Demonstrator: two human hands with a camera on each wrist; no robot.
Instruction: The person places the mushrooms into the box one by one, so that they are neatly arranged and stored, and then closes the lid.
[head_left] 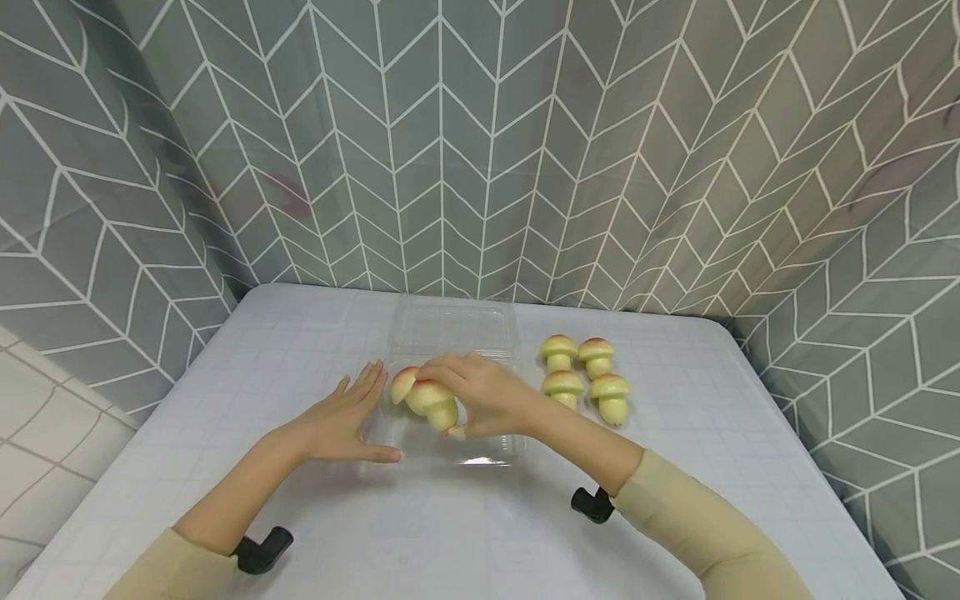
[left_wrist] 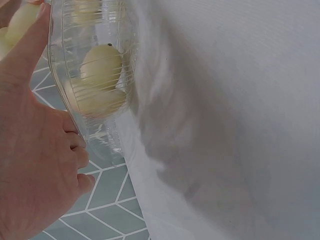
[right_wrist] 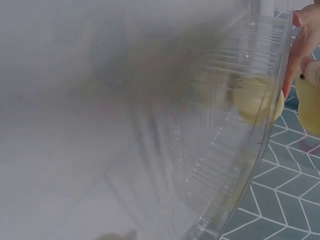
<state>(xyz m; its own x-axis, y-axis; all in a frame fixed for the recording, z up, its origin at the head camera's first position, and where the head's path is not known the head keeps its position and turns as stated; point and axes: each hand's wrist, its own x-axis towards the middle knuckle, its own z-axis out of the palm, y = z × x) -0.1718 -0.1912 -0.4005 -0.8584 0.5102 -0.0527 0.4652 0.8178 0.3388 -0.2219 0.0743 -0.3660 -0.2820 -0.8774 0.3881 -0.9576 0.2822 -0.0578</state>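
Note:
A clear plastic clamshell box (head_left: pixel 487 450) lies with its lid (head_left: pixel 453 329) folded back on the white table. My right hand (head_left: pixel 483 392) reaches over the box and grips a pale yellow toy mushroom (head_left: pixel 435 403) with a reddish cap top. Left of it, another toy mushroom (head_left: pixel 402 385) is in the box, partly hidden. Through the box wall in the left wrist view, yellow mushroom parts (left_wrist: pixel 101 65) show inside. My left hand (head_left: pixel 333 425) rests at the box's left side, fingers extended and thumb by the front edge.
Several similar toy mushrooms (head_left: pixel 588 379) stand grouped on the table right of the box. A grey curtain (head_left: pixel 465 150) with white chevron lines hangs behind and beside the white table (head_left: pixel 675 433). Black wrist mounts (head_left: pixel 262 550) sit below the forearms.

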